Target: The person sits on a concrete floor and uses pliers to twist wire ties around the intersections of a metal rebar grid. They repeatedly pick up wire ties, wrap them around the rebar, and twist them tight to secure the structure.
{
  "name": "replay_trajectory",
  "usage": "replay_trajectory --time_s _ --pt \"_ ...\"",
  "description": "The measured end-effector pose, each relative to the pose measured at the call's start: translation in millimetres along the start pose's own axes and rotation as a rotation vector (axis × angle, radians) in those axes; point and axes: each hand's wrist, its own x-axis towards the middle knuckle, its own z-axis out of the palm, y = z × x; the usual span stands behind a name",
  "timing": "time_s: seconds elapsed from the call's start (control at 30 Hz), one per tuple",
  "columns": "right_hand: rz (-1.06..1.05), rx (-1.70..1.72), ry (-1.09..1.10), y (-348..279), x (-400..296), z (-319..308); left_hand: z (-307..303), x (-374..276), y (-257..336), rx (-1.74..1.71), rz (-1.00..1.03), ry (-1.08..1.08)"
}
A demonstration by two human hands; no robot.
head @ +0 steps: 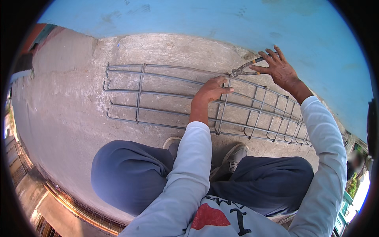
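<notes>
A long rebar cage point(168, 94) lies on the concrete floor in front of my shoes, its bars tied across by square steel stirrups. The bar ends at the left are bent into hooks. My left hand point(211, 89) holds the cage at the far top bar, with the thumb by a stirrup point(224, 103). In my right hand point(276, 67) is a pair of end-cutting pincers point(245, 71), handles spread apart and fingers loosely around them. The pincer jaws are at the joint of that stirrup and the top bar, close to my left fingertips. Any tie wire there is too small to make out.
A blue wall point(189, 17) rises just beyond the cage. My shoes point(237, 152) rest on the concrete floor point(65, 109) at the cage's near side. Lower left, past the floor's edge, more steel bars point(86, 211) are visible. A person point(353, 163) is at the far right.
</notes>
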Motion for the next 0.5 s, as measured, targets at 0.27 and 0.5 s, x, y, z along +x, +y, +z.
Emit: replay_trajectory --time_s 0.27,0.5 --pt "-0.034 -0.041 0.037 4.1 2.6 2.7 -0.9 -2.7 7.8 -0.052 -0.037 -0.066" --pt "-0.078 -0.1 0.061 2.1 0.0 -20.8 -2.3 -4.2 8.8 0.0 -0.052 -0.042"
